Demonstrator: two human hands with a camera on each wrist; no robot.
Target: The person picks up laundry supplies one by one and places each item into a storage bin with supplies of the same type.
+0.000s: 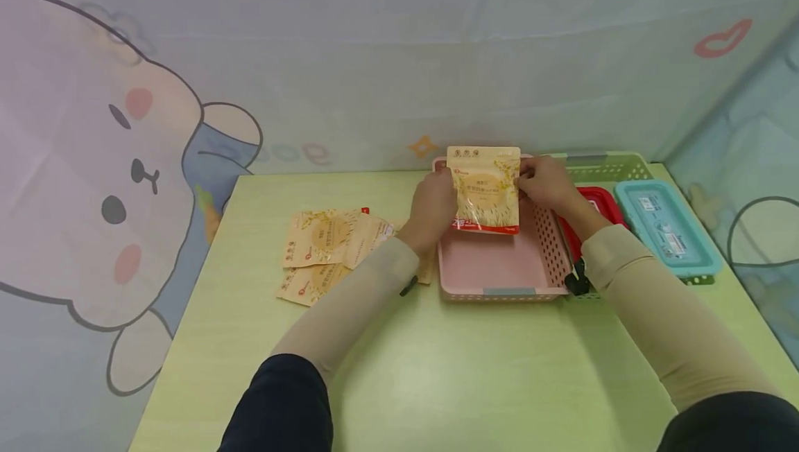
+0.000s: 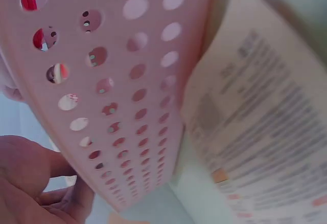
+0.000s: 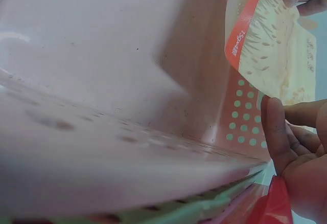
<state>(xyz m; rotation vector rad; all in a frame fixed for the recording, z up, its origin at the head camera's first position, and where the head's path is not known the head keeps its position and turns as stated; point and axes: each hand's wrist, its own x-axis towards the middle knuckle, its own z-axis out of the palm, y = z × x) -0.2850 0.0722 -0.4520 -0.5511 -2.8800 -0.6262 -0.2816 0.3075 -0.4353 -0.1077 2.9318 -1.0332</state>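
A yellow-beige food pouch point(image 1: 485, 192) with a red bottom band stands upright over the pink basket point(image 1: 493, 265). My left hand point(image 1: 432, 206) grips its left edge. The right hand point(image 1: 548, 183) pinches the opposite edge, thumb and fingertips showing in the right wrist view beside the bent pouch point(image 3: 271, 50). Past the basket's holed side point(image 2: 115, 96), the left wrist view shows the left hand point(image 2: 46, 183) with curled fingers; the pouch in it is mostly hidden there. More pouches point(image 1: 321, 237) lie overlapping on the table left of the basket, partly covered by the left forearm.
Right of the pink basket stands a green basket point(image 1: 608, 169) holding a red-lidded box point(image 1: 602, 206) and a turquoise-lidded box point(image 1: 668, 227). A printed curtain point(image 1: 349, 57) hangs behind the table point(image 1: 412, 389). A dark cable point(image 1: 733, 230) loops at the far right.
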